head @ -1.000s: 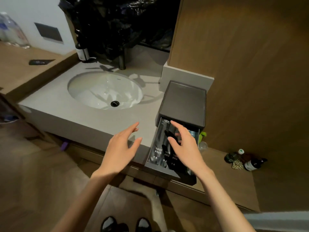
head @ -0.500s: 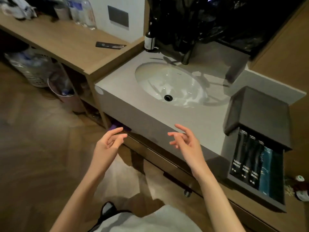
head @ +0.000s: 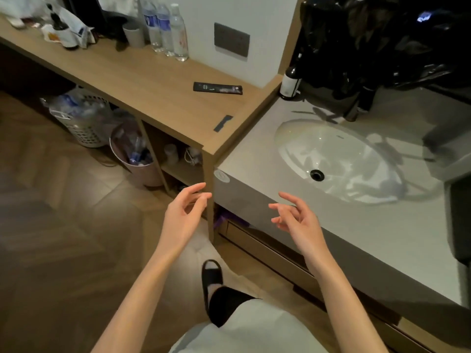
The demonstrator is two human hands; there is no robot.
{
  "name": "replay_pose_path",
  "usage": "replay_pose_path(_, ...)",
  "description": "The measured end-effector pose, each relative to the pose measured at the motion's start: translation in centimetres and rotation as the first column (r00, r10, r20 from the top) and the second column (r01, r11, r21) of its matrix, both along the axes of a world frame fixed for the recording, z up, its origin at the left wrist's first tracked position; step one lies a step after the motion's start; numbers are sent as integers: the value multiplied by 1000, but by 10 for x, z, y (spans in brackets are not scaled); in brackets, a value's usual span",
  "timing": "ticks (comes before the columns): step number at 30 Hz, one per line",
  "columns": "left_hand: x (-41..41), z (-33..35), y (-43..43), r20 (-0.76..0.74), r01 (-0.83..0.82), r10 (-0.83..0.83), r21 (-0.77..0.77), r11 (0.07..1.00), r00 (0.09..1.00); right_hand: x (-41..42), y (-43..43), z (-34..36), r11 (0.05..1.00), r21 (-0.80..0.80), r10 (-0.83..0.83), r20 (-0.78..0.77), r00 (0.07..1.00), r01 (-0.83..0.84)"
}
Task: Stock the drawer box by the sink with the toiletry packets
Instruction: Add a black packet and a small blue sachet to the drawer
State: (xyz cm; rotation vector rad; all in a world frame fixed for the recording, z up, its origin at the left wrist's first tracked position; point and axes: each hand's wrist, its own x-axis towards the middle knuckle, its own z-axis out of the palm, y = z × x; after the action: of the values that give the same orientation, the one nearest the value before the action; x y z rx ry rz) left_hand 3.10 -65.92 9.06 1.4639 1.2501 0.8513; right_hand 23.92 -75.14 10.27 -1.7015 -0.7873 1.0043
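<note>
Head: left hand (head: 181,218), right hand (head: 299,223) empty; pink bin (head: 145,174) holds bottles (head: 135,154)

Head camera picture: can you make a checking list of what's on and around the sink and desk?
Surface: grey sink counter meets wooden desk at a corner.
Job's things: one dark packet lies flat on the desk; drawer box shows only a dark edge at far right.
Clutter: three water bottles at the desk's back; dark bottle at the counter's back corner.
Hands: left hand and right hand both empty, fingers relaxed, in the air.
Cables: nothing seen.
Surroundings: white basket and pink bin below the desk; wooden floor.
</note>
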Motion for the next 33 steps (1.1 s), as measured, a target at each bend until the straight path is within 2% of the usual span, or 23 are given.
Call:
replay_pose_path(13,-25,-24,272,-91,41,-33,87,995,995,-38,263,15,992,123,-49,64,997,41)
replay_pose_path(17,-12,-31,354,-121,63,-50,108,992,991,-37,337,14,991,111,-85,132,988,70)
replay_pose_path(23,25,-63,459,-188,232,-207,118,966,960,-28,411,-15,964,7,-262,161,951,265)
replay_pose_path(26,50,-84,516,-276,314,-268,137,939,923,-24,438,-32,926,-53,-360,176,916,374)
replay_pose_path(29,79,-100,568,-400,411,-323,158,898,858,-21,461,-51,878,-131,-418,256,871,460)
replay_pose_path(33,113,-115,624,-530,550,-412,126,826,741,-16,483,-80,805,-287,-394,397,829,520)
